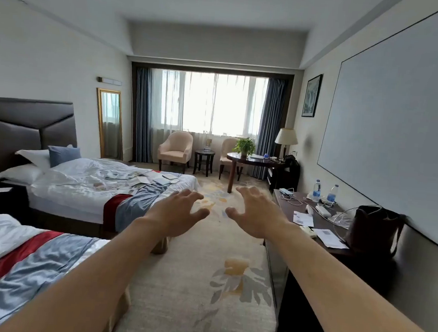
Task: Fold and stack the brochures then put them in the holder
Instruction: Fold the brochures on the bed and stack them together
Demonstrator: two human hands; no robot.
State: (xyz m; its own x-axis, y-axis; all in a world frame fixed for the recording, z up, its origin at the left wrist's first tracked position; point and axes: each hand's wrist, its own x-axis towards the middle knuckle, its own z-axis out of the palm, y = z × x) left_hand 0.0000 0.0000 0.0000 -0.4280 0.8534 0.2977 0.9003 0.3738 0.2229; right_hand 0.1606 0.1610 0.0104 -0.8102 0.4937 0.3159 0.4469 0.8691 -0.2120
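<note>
Hotel twin room, daylight at the far window, and you stand on the carpet between the near bed (21,260) and the desk (320,226) on your right. Your left hand (180,212) and right hand (254,213) are stretched out in front of you, fingers spread apart and lightly bent, holding nothing.

The brochures (143,179) lie scattered on the far bed (80,189), mostly toward its foot end, some overlapping on rumpled bedding. No holder shows clearly from here; you cannot tell whether it sits on the desk among the papers (303,219), cables and bottles (316,190).

Likely trouble: the soft, creased quilt gives no firm backing, so folds may come out crooked and a stack may slide toward the bed's edge. Loose desk papers could get mixed in.
</note>
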